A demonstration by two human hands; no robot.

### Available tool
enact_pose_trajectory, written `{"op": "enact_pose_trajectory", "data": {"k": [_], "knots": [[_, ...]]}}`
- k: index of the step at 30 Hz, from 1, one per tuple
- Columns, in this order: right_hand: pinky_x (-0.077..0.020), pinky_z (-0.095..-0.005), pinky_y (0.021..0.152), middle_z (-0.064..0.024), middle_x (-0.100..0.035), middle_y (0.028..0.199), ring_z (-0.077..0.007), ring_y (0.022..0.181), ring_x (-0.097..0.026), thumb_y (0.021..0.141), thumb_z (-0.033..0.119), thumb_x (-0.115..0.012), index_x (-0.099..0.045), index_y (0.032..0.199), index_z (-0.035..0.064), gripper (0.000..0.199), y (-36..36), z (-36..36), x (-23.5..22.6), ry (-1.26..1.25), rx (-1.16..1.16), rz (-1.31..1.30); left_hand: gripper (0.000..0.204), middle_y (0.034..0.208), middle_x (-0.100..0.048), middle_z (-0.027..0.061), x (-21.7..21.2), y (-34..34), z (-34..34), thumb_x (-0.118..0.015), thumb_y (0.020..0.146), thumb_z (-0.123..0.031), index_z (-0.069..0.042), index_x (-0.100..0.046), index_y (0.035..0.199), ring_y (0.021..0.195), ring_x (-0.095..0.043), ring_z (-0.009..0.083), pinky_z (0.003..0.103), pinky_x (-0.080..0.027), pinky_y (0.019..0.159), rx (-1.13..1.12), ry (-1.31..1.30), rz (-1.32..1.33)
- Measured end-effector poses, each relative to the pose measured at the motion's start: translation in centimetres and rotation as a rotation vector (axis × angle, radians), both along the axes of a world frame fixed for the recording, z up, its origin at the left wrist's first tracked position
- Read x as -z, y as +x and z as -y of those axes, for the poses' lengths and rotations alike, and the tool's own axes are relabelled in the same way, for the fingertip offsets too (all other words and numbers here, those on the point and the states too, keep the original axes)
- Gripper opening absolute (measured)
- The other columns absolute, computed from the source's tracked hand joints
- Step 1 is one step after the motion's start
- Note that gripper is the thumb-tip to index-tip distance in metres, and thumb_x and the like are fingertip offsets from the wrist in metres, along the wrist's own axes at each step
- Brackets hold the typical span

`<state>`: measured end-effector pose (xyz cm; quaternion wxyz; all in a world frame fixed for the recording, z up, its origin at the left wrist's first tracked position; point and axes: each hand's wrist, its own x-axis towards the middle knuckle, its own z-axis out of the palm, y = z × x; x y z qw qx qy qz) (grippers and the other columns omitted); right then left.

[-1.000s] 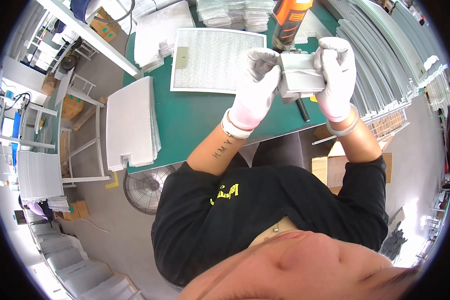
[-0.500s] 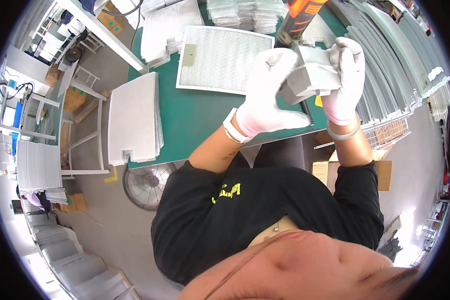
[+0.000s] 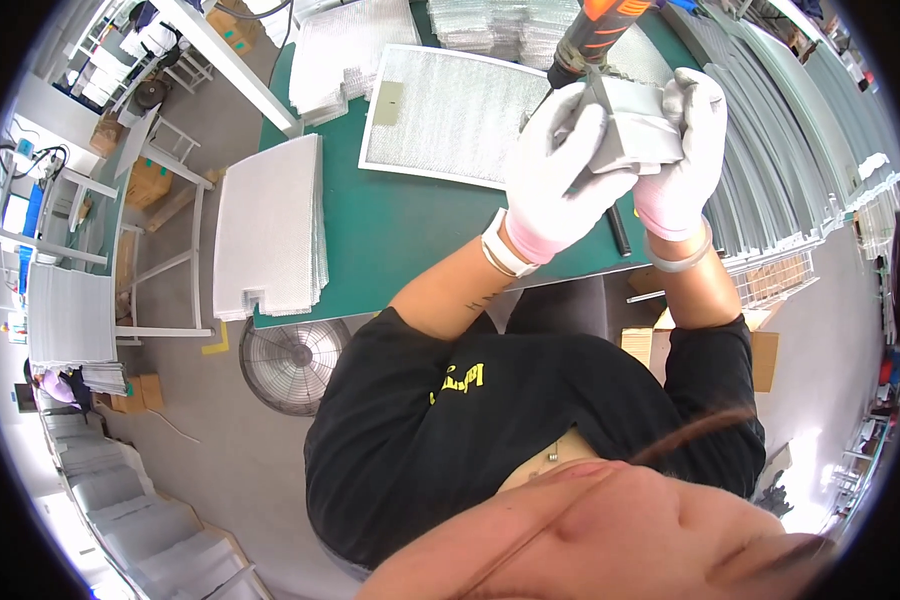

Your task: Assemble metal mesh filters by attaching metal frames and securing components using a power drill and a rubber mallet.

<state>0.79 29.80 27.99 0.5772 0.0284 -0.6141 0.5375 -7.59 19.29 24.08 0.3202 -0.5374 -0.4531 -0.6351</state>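
Both of my hands wear white gloves and are raised over the near right part of the green table (image 3: 425, 245). Between them is a grey, angular piece with flat bent faces (image 3: 635, 135), perhaps several pieces together; its kind is unclear. My left hand (image 3: 560, 180) closes on its left side, thumb along the lower edge. On the other side, my right hand (image 3: 682, 150) grips it with curled fingers. Just beyond stands an orange and black power tool (image 3: 592, 40), its lower end close to the piece. A framed mesh panel (image 3: 460, 115) lies left of my hands, its right end partly hidden.
Stacks of mesh sheets lie at the left edge (image 3: 270, 225) and far side (image 3: 355, 45) of the table. Long grey metal strips (image 3: 780, 140) are piled at right. A dark rod (image 3: 620, 230) lies near the front edge. A round fan (image 3: 295, 365) stands on the floor.
My left hand has moved slightly right and closed from a wider spread onto the grey piece. The piece has tilted a little in my hands.
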Motion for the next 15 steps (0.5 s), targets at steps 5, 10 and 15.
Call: {"op": "enact_pose_trajectory", "data": {"k": [5, 10, 15], "knots": [[-0.047, -0.0294, 0.088, -0.0075, -0.061, 0.113, -0.0133, 0.095, -0.057, 0.107, 0.025, -0.045, -0.059, 0.12, 0.0011, 0.031, -0.5, -2.2, -3.6, -0.194, -0.112, 0.083, 0.088, 0.124, -0.053, 0.0187, -0.8, -0.1, -0.6, -0.069, 0.078, 0.005, -0.001, -0.022, 0.152, 0.113, -0.058, 0.0285, 0.038, -0.052, 0.092, 0.649, 0.056, 0.385], [-0.0501, -0.0322, 0.081, -0.01, -0.062, 0.112, -0.0146, 0.088, -0.06, 0.091, 0.026, -0.071, -0.05, 0.136, 0.0019, 0.055, -5.0, -6.5, -11.1, 0.173, -0.363, 0.06, 0.095, 0.13, -0.047, 0.0168, -2.9, -1.2, -0.2, -0.063, 0.08, 0.008, -0.007, -0.013, 0.159, 0.103, -0.06, 0.0218, 0.034, -0.055, 0.083, 0.81, 0.063, 0.47], [-0.0454, -0.0332, 0.074, -0.0067, -0.056, 0.101, -0.016, 0.076, -0.052, 0.086, 0.023, -0.076, -0.051, 0.134, 0.0046, 0.058, -6.8, -7.3, -13.0, 0.077, -1.138, 0.213, 0.071, 0.137, -0.049, 0.0152, -4.1, -2.1, 1.0, -0.057, 0.088, 0.005, -0.001, -0.03, 0.153, 0.106, -0.06, 0.018, 0.029, -0.05, 0.082, 0.749, -0.132, 0.386]]}}
